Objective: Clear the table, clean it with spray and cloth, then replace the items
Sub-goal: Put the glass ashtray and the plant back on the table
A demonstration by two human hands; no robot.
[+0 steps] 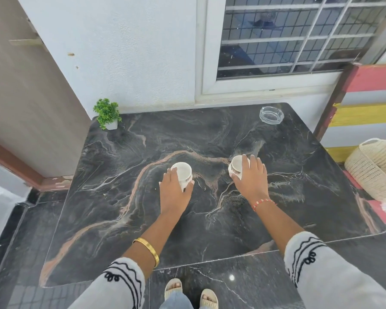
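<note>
Two white patterned cups stand near the middle of the black marble table (210,219). My left hand (174,192) wraps around the near side of the left cup (182,170). My right hand (251,177) grips the right cup (236,165) from its right side. Both cups look empty and rest upright or slightly tilted on the tabletop. A small green potted plant (107,114) sits at the table's far left corner. A clear glass ashtray (271,115) sits at the far right corner.
A wall and a barred window (288,36) stand directly behind the table. A woven basket (374,168) lies on a striped bench to the right. A grey cabinet (27,97) is on the left. My sandalled feet (189,293) stand at the table's near edge.
</note>
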